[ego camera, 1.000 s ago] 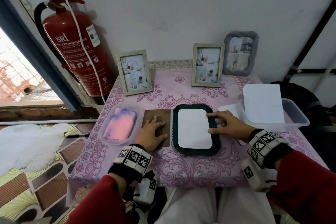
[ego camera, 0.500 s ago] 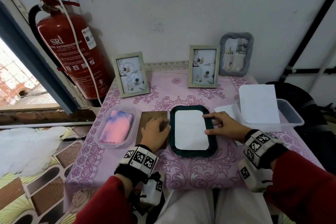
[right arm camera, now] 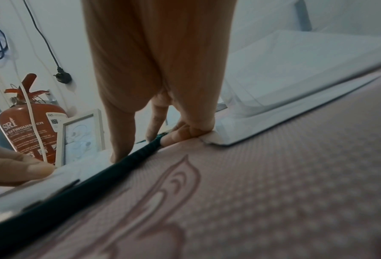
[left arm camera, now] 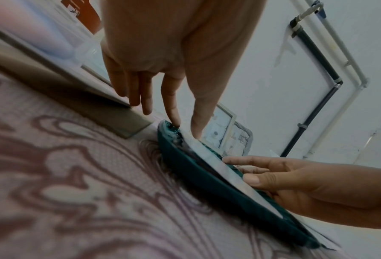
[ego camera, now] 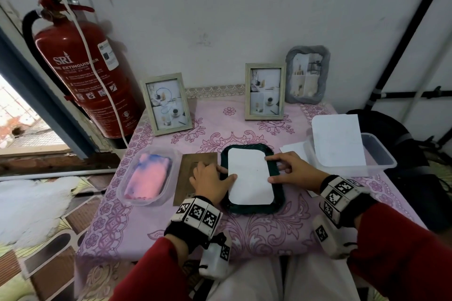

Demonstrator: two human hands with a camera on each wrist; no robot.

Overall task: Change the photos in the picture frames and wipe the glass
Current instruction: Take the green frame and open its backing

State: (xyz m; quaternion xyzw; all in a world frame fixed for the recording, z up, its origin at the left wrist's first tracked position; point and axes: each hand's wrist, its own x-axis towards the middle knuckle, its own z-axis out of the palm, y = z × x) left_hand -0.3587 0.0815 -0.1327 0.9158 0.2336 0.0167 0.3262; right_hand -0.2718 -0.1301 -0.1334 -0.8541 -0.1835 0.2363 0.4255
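A dark green picture frame (ego camera: 278, 199) lies face down in the middle of the table, and a white photo sheet (ego camera: 249, 178) lies in its back. My left hand (ego camera: 221, 175) rests over the frame's left edge. Its fingers (left arm camera: 172, 112) point straight down onto the rim (left arm camera: 185, 157) and its thumb touches the sheet's left side. My right hand (ego camera: 272, 168) rests at the frame's right edge, index fingertip near the sheet's top right corner and thumb lower on that side. Beside the frame on the left lies its brown backing board (ego camera: 188, 173).
A clear tub with a pink and blue cloth (ego camera: 146, 176) sits at the left. A clear box (ego camera: 381, 156) with white sheets (ego camera: 337, 139) is at the right. Three framed photos (ego camera: 166, 104) (ego camera: 265, 91) (ego camera: 307, 74) stand along the wall. A red fire extinguisher (ego camera: 80, 68) stands left of the table.
My left hand has slid right off the brown backing board onto the green frame's left edge, its thumb now on the sheet. The right hand has stayed at the right edge.
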